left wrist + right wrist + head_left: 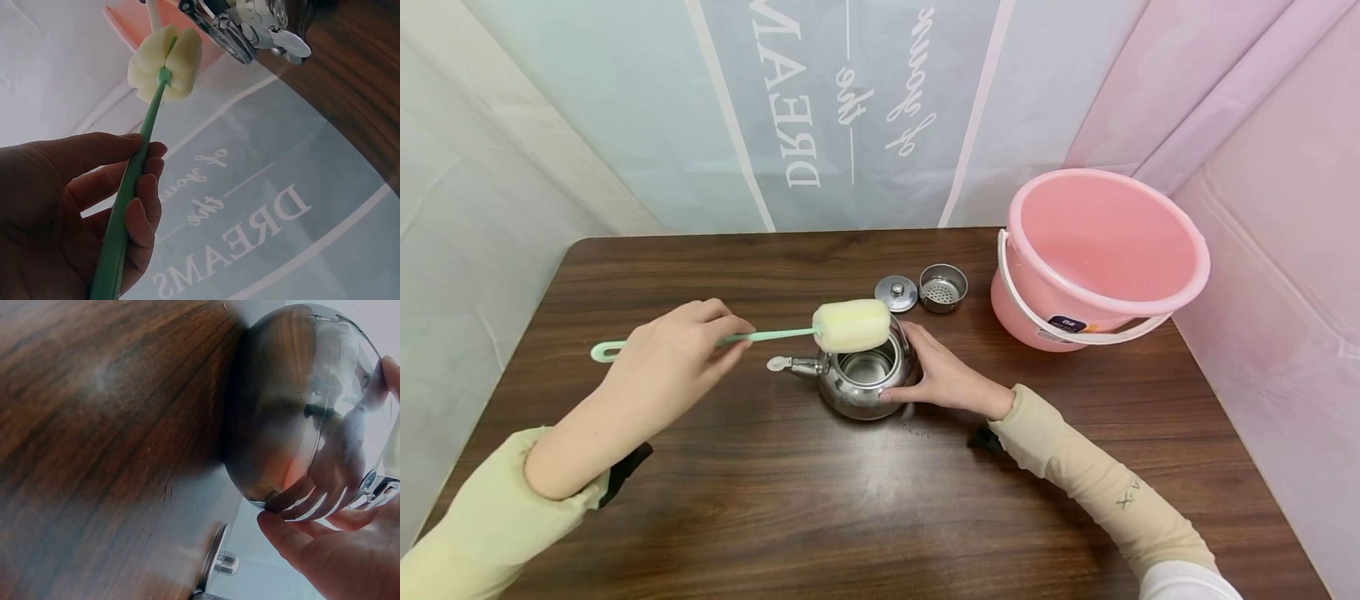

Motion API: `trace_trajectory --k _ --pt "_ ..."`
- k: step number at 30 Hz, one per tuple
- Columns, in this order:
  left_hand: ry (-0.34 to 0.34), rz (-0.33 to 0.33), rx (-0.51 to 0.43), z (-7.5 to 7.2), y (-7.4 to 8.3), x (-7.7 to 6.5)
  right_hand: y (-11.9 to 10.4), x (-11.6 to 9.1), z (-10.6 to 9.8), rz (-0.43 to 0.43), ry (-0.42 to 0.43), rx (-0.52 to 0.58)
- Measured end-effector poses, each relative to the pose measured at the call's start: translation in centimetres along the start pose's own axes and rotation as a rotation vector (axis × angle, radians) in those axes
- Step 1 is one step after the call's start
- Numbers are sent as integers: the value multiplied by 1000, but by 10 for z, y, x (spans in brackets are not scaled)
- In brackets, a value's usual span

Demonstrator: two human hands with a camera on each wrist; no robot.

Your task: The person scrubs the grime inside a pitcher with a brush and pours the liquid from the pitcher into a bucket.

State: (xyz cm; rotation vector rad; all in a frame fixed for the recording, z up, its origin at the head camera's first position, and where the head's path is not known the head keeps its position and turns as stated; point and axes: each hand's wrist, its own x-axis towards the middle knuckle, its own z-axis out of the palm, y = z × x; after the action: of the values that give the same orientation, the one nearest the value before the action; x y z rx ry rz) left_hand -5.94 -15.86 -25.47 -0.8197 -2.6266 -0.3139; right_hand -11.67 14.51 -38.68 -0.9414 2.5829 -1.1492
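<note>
My left hand [673, 354] grips the green handle of a sponge bottle brush [852, 325], fingers and thumb wrapped round it in the left wrist view. Its pale yellow sponge head is level, above the uncovered mouth of a steel teapot [859, 402]. The teapot stands upright on the table, its spout pointing left, with a white cap on the tip. My right hand [951, 377] holds the teapot's right side, thumb in front and fingers behind. The right wrist view shows its fingertips against the shiny teapot body [281, 419].
Behind the teapot lie its round lid [895, 293] and a perforated steel strainer [943, 288]. A pink bucket [1075, 308] with a white handle stands at the back right. The wooden table [820, 517] meets a printed curtain [865, 200] at its back edge.
</note>
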Motion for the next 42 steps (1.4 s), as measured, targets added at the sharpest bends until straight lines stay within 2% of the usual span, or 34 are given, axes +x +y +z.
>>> trace_trajectory --k 12,19,26,33,38,42 --pt "40 96 12 3 3 3 1 0 0 -4 -4 9" --pt "44 123 35 5 6 3 0 0 0 -1 -8 16" --pt "58 154 68 8 9 6 1 0 0 -7 -1 2" --pt "104 235 114 9 12 10 0 0 -1 -6 0 -2" --pt "104 284 147 10 13 12 0 0 -1 4 -3 -3" --pt "96 293 173 11 14 13 -1 0 -1 11 -5 -6"
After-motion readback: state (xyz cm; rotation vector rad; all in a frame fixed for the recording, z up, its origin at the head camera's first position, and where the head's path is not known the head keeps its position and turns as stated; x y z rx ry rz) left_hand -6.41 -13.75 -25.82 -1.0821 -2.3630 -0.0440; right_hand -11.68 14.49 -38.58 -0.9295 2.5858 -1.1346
